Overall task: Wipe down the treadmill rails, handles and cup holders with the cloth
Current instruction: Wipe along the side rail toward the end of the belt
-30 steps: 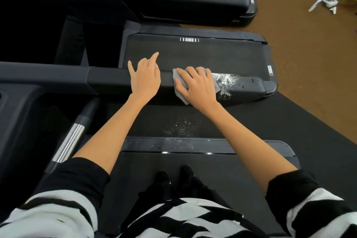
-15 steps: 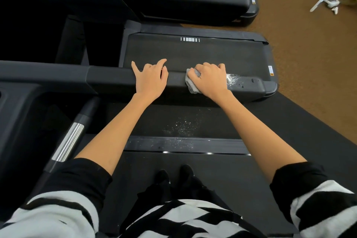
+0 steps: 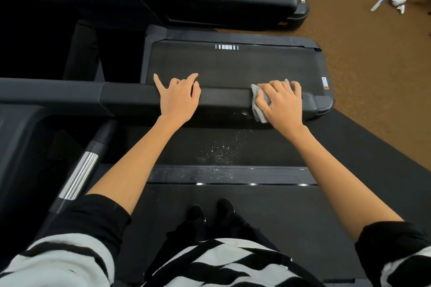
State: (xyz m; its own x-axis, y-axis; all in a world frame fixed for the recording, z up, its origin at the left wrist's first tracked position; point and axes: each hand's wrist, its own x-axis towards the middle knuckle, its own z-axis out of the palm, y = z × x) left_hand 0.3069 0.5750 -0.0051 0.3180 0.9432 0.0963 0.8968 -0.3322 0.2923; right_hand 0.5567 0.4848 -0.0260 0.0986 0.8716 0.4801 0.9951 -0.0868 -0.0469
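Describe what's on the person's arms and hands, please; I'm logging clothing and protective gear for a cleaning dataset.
Both hands, left hand and right hand, are bare, without gloves; no rings, watch or bracelets show. The forearms are uncovered. Sleeves are pushed up near the elbows: black cuffs, then broad black-and-white stripes on the left sleeve and right sleeve.

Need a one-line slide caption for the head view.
Right hand presses grey cloth on treadmill rail near its end; left hand rests on rail.

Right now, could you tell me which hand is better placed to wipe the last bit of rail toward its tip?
The right hand: it already presses the cloth on the rail near the tip. The left hand rests bare, farther away.
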